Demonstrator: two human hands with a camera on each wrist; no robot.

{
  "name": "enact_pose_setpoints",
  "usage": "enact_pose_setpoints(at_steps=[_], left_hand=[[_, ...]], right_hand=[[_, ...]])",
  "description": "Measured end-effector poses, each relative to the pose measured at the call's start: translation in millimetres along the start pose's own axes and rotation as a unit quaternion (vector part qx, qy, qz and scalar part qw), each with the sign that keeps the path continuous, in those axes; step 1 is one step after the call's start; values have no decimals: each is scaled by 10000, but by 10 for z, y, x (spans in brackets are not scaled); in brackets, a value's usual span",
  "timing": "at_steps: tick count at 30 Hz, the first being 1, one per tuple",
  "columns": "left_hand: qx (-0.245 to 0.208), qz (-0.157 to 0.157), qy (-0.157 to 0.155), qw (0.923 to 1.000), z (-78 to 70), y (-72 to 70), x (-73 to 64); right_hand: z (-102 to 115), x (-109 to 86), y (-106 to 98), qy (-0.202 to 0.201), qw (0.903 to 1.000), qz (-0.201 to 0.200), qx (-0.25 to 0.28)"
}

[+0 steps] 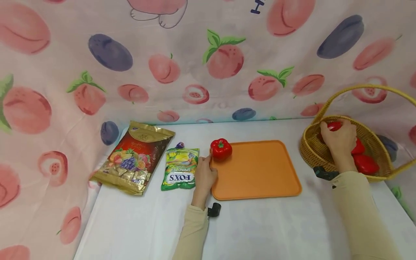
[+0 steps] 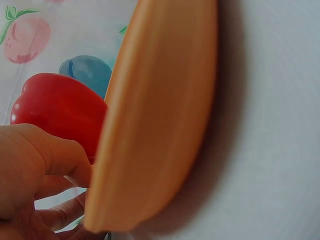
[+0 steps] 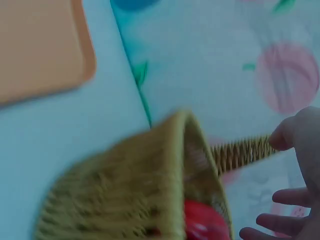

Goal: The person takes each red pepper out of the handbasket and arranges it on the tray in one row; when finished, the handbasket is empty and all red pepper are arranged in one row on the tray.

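My left hand (image 1: pixel 204 171) holds the left rim of an orange tray (image 1: pixel 255 173), thumb over the inside and fingers along the outer edge. A red bell pepper (image 1: pixel 221 148) with a green stem sits at the tray's far left corner, right by these fingertips; the left wrist view shows this pepper (image 2: pixel 57 107) beyond the thumb. On the right, my right hand (image 1: pixel 341 141) reaches down over a wicker basket (image 1: pixel 320 153). Its thumb and fingers (image 3: pixel 287 196) are spread in the right wrist view, with nothing between them. Beneath them shows a red pepper (image 1: pixel 334 125).
More red peppers (image 1: pixel 365 164) lie in the basket, whose tall arched handle (image 1: pixel 360 86) rises over it. Left of the tray lie a green FOX'S candy bag (image 1: pixel 180 169), a small purple wrapped candy (image 1: pixel 180 145) and a large red-and-gold candy bag (image 1: pixel 134 157). Fruit-print fabric (image 1: pixel 195 57) hangs behind.
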State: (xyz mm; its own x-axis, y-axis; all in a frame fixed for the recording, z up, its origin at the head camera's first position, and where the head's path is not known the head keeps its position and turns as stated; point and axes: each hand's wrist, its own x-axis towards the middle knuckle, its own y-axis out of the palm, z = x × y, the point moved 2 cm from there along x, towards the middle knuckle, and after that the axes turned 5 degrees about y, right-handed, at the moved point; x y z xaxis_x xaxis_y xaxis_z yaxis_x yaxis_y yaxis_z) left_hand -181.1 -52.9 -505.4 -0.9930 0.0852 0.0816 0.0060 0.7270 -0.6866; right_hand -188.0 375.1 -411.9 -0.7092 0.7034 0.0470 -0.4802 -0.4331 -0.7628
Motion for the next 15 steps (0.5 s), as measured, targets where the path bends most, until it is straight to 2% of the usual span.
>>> enact_pose_setpoints(at_steps=[6,9,15], left_hand=[[75,-13,39,10000,-4,-23,-9],[145,-43,112,9998,-5,-21,-11],[206,-131,201,9995,14,-23,-14]], right_hand=[[-94,304,-118,69,9975,198,-670],[-144,428,-157,52,9935,424,-1059],[-308,624,-163,173,9720,1296,-1950]])
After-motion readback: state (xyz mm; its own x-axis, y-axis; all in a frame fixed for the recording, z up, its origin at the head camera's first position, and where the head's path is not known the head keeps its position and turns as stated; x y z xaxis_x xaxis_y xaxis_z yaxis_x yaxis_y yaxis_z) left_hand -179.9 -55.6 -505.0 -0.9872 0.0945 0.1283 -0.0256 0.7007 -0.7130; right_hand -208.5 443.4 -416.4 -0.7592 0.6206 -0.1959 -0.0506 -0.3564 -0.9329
